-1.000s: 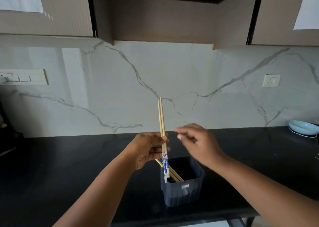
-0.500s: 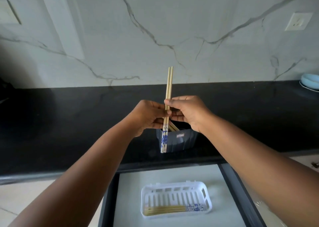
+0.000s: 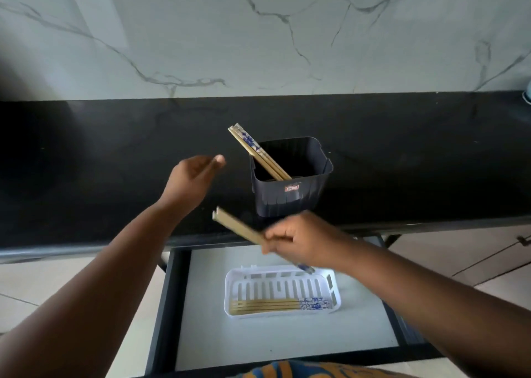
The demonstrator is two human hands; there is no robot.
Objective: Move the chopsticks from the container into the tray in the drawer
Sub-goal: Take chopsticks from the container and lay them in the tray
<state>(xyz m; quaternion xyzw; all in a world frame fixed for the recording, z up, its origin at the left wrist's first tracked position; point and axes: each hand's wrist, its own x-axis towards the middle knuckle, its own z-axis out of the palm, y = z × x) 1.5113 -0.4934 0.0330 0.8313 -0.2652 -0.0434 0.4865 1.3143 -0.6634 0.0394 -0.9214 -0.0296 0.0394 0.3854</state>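
Observation:
A dark container (image 3: 290, 193) stands near the front edge of the black counter, with a pair of chopsticks (image 3: 258, 152) leaning out over its left rim. My right hand (image 3: 298, 241) grips a second pair of chopsticks (image 3: 237, 226) above the open drawer, their plain ends pointing up and left. Their blue patterned ends (image 3: 306, 268) stick out below the hand, just over the back rim of the white slotted tray (image 3: 238, 280). Several chopsticks (image 3: 275, 305) lie along the tray's front side. My left hand (image 3: 192, 179) hovers over the counter left of the container, holding nothing.
The drawer (image 3: 201, 320) is pulled out below the counter edge, with a pale liner and dark frame. The black counter (image 3: 115, 162) runs along a marble wall. A pale blue dish edge (image 3: 528, 96) shows at the far right. Cabinet fronts lie right of the drawer.
My left hand let go of the chopsticks and moved away left. My right hand carried the pair down from above the container to just over the tray. The view tilted down.

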